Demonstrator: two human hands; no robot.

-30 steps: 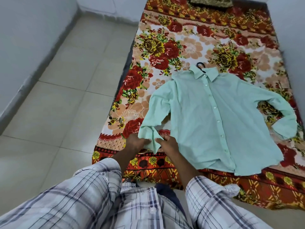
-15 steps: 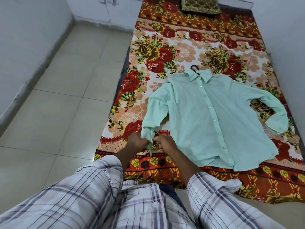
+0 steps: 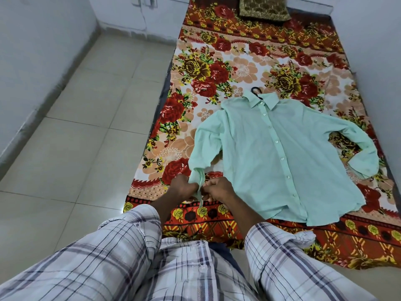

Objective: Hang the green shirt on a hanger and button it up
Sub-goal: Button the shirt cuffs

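Lying flat and front up on the blanket, the shirt has its placket closed from collar to hem, with a row of pale buttons down the middle. The black hook of the hanger pokes out above the collar. That suggests the hanging and the front buttoning are done. The flat spread also gives the cloth a firm backing, so small buttons can be worked without the shirt swinging.

The sleeve on the person's left runs down toward the blanket's near edge. Its cuff is lifted a little off the blanket between the two hands. The left hand grips the cuff's outer side with curled fingers. The right hand pinches the opposite edge, knuckles up, fingertips turned in toward the left hand. The hands almost meet, with only a thin strip of green cloth between them, which reads as fastening the cuff button; the button itself is hidden. Both forearms reach forward and down from rolled plaid sleeves, wrists close together, just over the blanket's patterned border.

The other sleeve lies bent at the far right, its cuff untouched, so it likely comes next. A pillow sits at the blanket's far end, and tiled floor stretches away to the left.
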